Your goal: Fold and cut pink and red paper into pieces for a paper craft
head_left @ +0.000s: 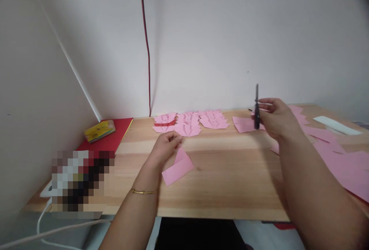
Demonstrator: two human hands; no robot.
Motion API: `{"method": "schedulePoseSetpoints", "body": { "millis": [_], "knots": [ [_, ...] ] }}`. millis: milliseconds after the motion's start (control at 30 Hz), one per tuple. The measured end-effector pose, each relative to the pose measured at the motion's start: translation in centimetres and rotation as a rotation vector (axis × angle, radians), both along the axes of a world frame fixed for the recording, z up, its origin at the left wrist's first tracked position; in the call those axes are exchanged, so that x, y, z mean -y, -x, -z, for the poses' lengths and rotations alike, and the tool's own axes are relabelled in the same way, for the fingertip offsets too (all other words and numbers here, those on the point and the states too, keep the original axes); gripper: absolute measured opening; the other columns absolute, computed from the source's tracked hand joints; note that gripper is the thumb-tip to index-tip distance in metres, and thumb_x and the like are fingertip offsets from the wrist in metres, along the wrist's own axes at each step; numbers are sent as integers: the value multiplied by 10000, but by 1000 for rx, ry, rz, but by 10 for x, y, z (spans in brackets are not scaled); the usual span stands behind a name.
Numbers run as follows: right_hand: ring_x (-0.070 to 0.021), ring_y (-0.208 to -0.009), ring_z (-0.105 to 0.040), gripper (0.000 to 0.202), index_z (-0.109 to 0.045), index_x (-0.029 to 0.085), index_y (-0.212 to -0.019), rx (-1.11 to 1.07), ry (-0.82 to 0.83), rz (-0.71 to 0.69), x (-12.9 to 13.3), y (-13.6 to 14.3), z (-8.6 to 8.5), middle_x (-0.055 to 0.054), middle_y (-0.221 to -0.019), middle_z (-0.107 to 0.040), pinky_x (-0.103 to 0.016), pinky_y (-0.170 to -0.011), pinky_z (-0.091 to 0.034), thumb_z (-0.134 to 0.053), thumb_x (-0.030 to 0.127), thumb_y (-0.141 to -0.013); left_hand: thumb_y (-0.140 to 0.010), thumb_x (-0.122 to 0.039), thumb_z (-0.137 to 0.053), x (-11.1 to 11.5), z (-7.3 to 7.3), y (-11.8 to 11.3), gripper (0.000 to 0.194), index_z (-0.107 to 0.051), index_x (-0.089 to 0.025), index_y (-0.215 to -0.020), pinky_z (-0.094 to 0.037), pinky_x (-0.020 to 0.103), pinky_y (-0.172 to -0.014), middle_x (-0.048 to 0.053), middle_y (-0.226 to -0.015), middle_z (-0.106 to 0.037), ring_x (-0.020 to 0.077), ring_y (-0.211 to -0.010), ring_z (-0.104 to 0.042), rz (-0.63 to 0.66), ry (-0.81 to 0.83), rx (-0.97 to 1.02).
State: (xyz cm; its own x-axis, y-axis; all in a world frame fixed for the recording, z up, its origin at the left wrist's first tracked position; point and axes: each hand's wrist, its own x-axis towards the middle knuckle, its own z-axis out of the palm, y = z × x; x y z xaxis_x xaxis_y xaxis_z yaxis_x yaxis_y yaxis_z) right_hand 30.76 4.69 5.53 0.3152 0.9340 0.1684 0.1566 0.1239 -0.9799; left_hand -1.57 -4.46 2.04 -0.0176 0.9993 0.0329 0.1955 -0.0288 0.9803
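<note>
My left hand is closed in a pinch on the upper tip of a folded pink paper strip, whose folded lower end spreads over the wooden table. Raised above the far right part of the table, my right hand grips a pair of scissors with dark handles, seen edge-on with the blades pointing up. Behind the scissors lie flat pink paper pieces. Beyond my left hand, several pink paper cutouts with zigzag edges are laid out in overlapping columns, with a red strip among them.
More pink sheets cover the table's right side, near a white strip. On the left, a yellow packet rests on red card, with a blurred-out area in front. A red-black cable hangs down the wall behind the table.
</note>
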Motion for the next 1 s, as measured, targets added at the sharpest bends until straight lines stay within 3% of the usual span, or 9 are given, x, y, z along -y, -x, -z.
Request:
{"method": "schedulePoseSetpoints", "body": {
  "millis": [133, 200, 267, 367, 500, 700, 833, 1000],
  "knots": [
    [-85, -560, -508, 203, -535, 188, -864, -529, 173, -705, 13, 52, 11, 22, -697, -527, -208, -497, -448, -665, 270, -732, -781, -391, -636, 3, -3, -5, 250, -602, -144, -783, -356, 210, -584, -1, -745, -563, 68, -588, -475, 50, 27, 226],
    [-61, -562, -504, 224, -569, 174, -846, -654, 264, -890, 24, 80, 22, 24, -712, -542, -163, -498, -452, -726, 214, -692, -785, -421, -634, 4, -4, -7, 289, -613, -147, -872, -376, 213, -575, 21, -851, -586, 61, -580, -497, 83, 58, 326],
    [-43, -576, -520, 232, -588, 169, -856, -710, 385, -991, 37, 103, 34, 17, -760, -573, -142, -531, -470, -750, 200, -693, -792, -456, -619, 5, -3, -10, 334, -608, -143, -909, -408, 232, -581, 39, -889, -591, 77, -587, -537, 149, 88, 399],
    [-50, -648, -567, 224, -593, 168, -846, -764, 428, -1045, 52, 124, 44, 19, -771, -582, -144, -611, -497, -758, 243, -713, -796, -465, -615, 5, 0, -16, 342, -581, -125, -801, -427, 243, -578, 31, -761, -588, 99, -570, -564, 207, 103, 408],
    [-49, -545, -522, 229, -562, 151, -787, -669, 391, -1089, 62, 132, 47, 24, -672, -561, -136, -474, -420, -734, 297, -744, -806, -444, -614, 5, 3, -22, 316, -506, -152, -751, -403, 227, -527, -13, -585, -553, 91, -486, -522, 211, 87, 357],
    [-80, -563, -529, 282, -524, 167, -798, -586, 258, -1159, 68, 136, 48, 14, -676, -551, -189, -502, -442, -669, 408, -788, -832, -454, -577, 11, 0, -24, 307, -511, -160, -772, -356, 205, -493, -24, -606, -539, 71, -482, -479, 243, 11, 310],
    [-145, -648, -591, 372, -490, 195, -845, -357, 7, -1083, 74, 138, 49, -4, -743, -591, -268, -565, -503, -744, 423, -696, -846, -455, -557, 16, -4, -29, 320, -507, -161, -729, -360, 204, -481, -32, -539, -516, 76, -464, -469, 266, 24, 386],
    [-169, -607, -583, 291, -489, 221, -928, -203, -163, -890, 83, 141, 49, -22, -723, -578, -322, -565, -499, -526, 501, -857, -806, -428, -618, 19, -6, -36, 296, -526, -151, -753, -376, 213, -452, -13, -548, -567, 95, -440, -515, 278, 23, 490]
  ]
}}
